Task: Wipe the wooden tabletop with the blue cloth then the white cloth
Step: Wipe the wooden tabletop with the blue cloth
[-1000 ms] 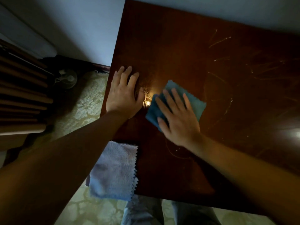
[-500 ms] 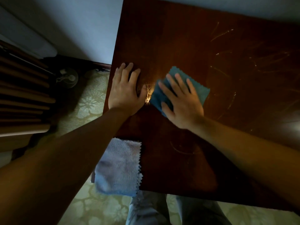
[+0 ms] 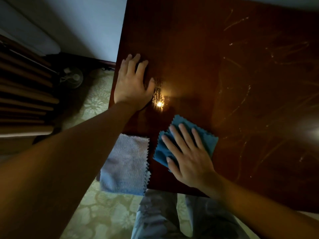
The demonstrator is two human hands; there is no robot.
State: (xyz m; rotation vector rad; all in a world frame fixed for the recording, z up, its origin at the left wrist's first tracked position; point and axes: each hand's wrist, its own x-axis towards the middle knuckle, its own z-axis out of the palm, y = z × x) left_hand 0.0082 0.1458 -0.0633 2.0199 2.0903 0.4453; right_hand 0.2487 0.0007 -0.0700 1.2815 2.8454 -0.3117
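Note:
The dark wooden tabletop [image 3: 198,49] fills the right of the head view, with streaks and scratches on its right half. My right hand [image 3: 188,156] lies flat, fingers spread, pressing the blue cloth [image 3: 209,141] onto the wood near the table's front edge. My left hand [image 3: 133,85] rests flat and open on the table's left edge, holding nothing. The white cloth [image 3: 125,163] hangs over the table's front left corner, just left of the blue cloth and not touched by either hand.
A bright lamp reflection [image 3: 159,104] glints on the wood beside my left thumb. A small fan [image 3: 71,77] stands on the patterned floor mat [image 3: 96,213] to the left, next to slatted wooden furniture [image 3: 22,94]. My legs [image 3: 172,218] are at the table's front edge.
My right hand has slid the blue cloth back toward me, from beside my left hand to near the front edge. My left hand has stayed in place.

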